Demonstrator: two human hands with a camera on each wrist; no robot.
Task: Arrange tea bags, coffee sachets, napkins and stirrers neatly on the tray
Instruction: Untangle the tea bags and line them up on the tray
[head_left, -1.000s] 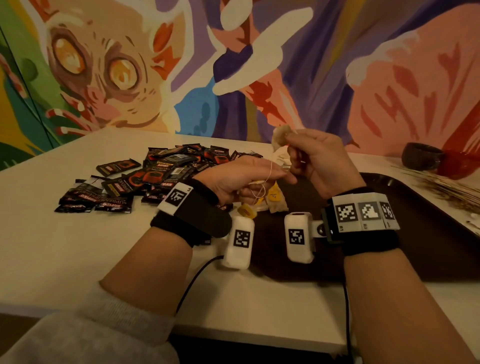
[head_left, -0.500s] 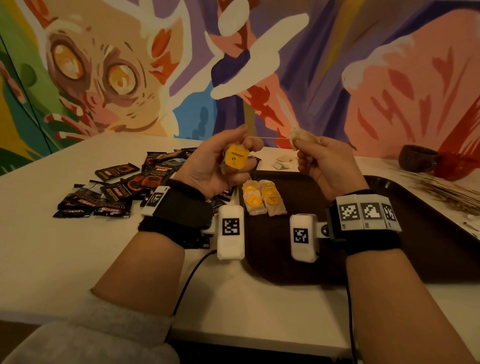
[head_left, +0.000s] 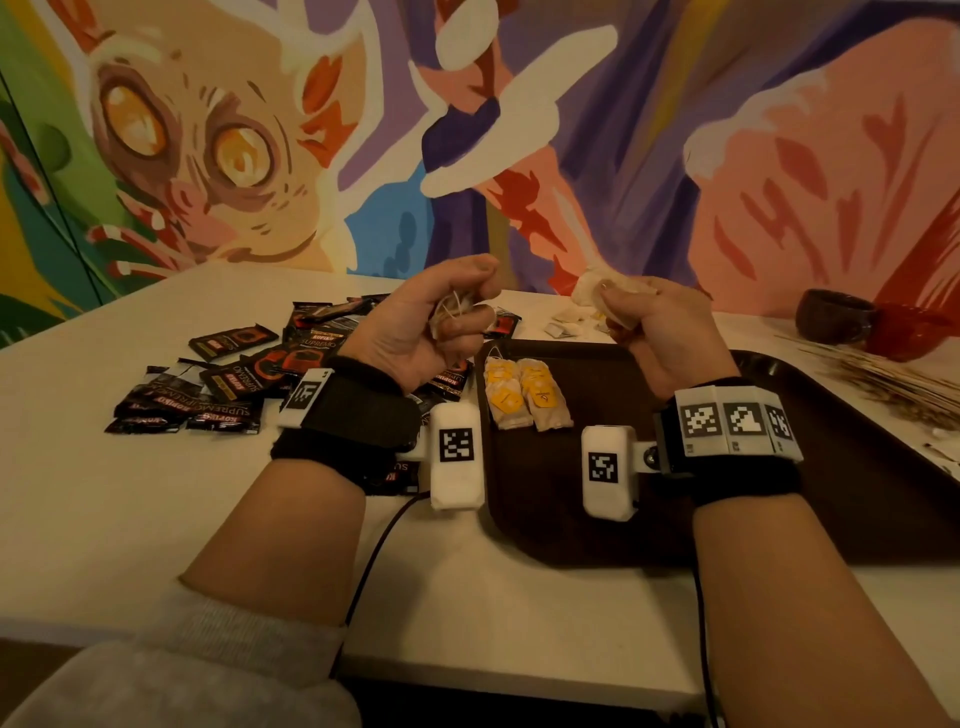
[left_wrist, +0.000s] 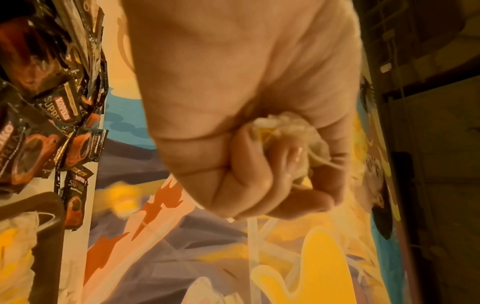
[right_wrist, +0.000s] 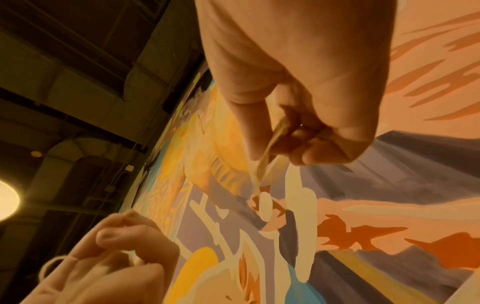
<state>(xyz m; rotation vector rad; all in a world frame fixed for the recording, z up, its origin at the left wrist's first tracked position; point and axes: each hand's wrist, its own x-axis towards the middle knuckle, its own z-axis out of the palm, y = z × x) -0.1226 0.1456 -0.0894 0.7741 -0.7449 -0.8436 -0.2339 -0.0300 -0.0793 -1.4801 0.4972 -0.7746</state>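
- Holding both hands raised at centre frame in the head view, the person kept the left hand (head_left: 415, 332) left of centre and the right hand (head_left: 660, 332) right of centre, above the far edge of the dark brown rectangular plastic tray (head_left: 831, 467).
- The left hand's fingers (left_wrist: 249, 170) were curled into a fist round a bunched pale tea bag with loose white string (left_wrist: 291, 131); the bundle sat between the curled fingertips and the palm, string loops spilling out at the thumb side.
- The right hand's thumb and forefinger were pressed together, pinching a second pale paper tea bag (head_left: 597, 288); its top stuck out above the fingertips (head_left: 605, 301), and in the right wrist view its thin edge (right_wrist: 270, 152) hung out past them.
- Two flat tea bags with yellow tags (head_left: 524, 395) lay side by side at the tray's left end, below and between the hands.
- A heap of black-and-red coffee sachets (head_left: 234, 384) lay on the white table (head_left: 104, 509) at middle left, beside the tray.
- More small pale tea bags (head_left: 566, 322) lay on the table beyond the tray.
- Thin wooden stirrers (head_left: 883, 374) lay at the right edge of the frame, near a dark round bowl (head_left: 831, 317).
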